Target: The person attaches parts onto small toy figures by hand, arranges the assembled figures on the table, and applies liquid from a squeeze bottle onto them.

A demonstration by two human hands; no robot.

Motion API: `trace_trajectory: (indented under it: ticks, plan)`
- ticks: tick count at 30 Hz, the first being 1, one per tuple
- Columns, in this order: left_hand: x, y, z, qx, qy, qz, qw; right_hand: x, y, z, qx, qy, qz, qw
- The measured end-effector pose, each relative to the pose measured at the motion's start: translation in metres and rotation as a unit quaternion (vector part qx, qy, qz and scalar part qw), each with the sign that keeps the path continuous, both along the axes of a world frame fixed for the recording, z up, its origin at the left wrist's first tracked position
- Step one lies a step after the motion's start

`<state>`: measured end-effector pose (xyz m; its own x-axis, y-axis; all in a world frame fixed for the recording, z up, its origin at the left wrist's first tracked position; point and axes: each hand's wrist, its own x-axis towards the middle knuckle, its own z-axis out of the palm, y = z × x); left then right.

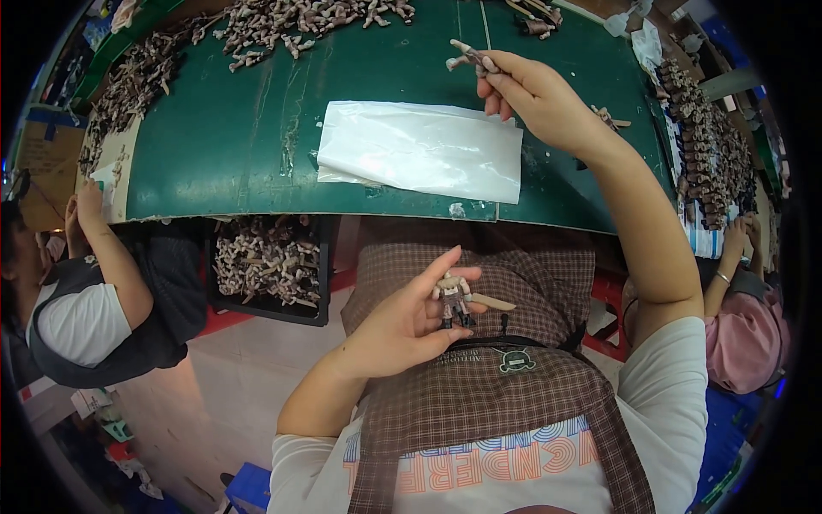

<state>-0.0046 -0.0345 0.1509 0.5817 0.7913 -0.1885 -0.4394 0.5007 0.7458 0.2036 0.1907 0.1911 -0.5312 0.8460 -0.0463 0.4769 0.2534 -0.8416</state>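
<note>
My left hand (pixel 390 330) is in front of my apron, fingers and thumb curved round a small action figure (pixel 451 295) with pale shoulders, brown-grey body and dark feet. A tan blade-shaped piece (pixel 494 302) sticks out to the right beside that figure; whether it is joined on cannot be seen. Out over the green table, my right hand (pixel 539 98) pinches another small figure (pixel 476 60), pale and brown, between thumb and fingers. Part of this one is covered by the fingers. Below the right hand lies a glossy white sheet (pixel 419 150).
Many figures are heaped along the far edge (pixel 300 26) and far left (pixel 128 94) of the green table (pixel 223 154). A black crate (pixel 270 313) of parts stands below the near edge. Rows of figures (pixel 706 137) fill the right side. Co-workers' arms (pixel 116 257) show at both sides.
</note>
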Motion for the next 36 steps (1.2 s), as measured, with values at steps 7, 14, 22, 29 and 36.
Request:
trace_trajectory:
  ticks: [7, 14, 22, 29, 36]
  plan:
    - [0.003, 0.003, 0.008, -0.03, 0.01, 0.002, 1.0, -0.001, -0.024, 0.007, 0.126, -0.079, 0.079, 0.986]
    - [0.013, 0.008, 0.011, -0.024, 0.009, 0.018, 1.0, -0.001, -0.041, 0.003, 0.072, 0.047, -0.01, 0.996]
    - [0.01, 0.01, 0.014, -0.04, -0.01, 0.004, 0.999, -0.003, -0.044, 0.0, 0.299, -0.045, -0.003, 0.953]
    - [0.004, 0.007, 0.01, 0.034, 0.051, -0.004, 0.998, -0.003, -0.049, -0.005, 0.297, -0.106, 0.014, 0.949]
    - [0.009, 0.007, 0.008, -0.008, 0.011, 0.087, 0.996, -0.006, -0.051, -0.009, 0.338, -0.139, 0.042, 0.93]
